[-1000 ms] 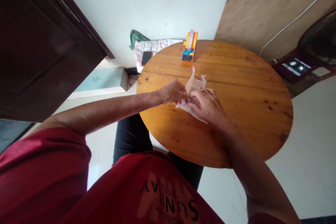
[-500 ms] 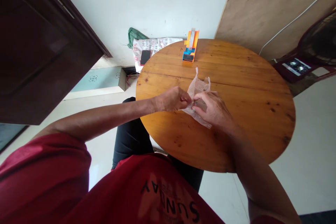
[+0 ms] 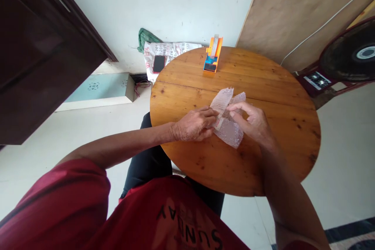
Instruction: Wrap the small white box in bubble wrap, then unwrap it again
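A piece of clear bubble wrap [image 3: 230, 134] lies partly folded on the round wooden table [image 3: 278, 144], with a strip folded over its middle and two flaps pointing away from me. Over its left edge, the fingers of my left hand [image 3: 199, 124] are bent and hold it against the table. My right hand [image 3: 252, 121] is on the other side, thumb and forefinger pinched at the right flap. What lies inside the wrap, if anything, I cannot make out.
An orange and blue tape dispenser [image 3: 213, 54] stands at the table's far edge. Beyond the left edge, a dark phone [image 3: 159, 64] lies on a printed white sack [image 3: 175, 49], near a green bag [image 3: 146, 38]. A fan [image 3: 354, 52] is at the right.
The bubble wrap has been spread and turned flatter, its flaps now wider. My left hand has gone from a fist-like pinch to fingers laid over the edge; my right hand has shifted right.
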A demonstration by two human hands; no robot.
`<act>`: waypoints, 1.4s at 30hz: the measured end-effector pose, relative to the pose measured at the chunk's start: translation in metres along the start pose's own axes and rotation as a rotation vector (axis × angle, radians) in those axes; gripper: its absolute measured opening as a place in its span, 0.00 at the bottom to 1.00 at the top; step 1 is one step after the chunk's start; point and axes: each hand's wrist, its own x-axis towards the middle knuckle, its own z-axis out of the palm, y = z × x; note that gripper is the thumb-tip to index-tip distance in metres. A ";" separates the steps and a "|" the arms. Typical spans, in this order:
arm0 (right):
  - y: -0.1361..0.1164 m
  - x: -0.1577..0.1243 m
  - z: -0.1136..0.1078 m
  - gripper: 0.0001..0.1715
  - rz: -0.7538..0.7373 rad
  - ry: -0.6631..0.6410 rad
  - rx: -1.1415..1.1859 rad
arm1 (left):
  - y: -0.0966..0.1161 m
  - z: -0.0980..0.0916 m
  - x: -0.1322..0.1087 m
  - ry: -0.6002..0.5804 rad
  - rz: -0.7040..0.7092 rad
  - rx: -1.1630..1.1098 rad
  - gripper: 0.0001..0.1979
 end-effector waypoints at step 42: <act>0.015 -0.010 -0.013 0.12 0.591 -0.078 0.169 | 0.015 0.002 -0.002 -0.052 0.041 0.242 0.15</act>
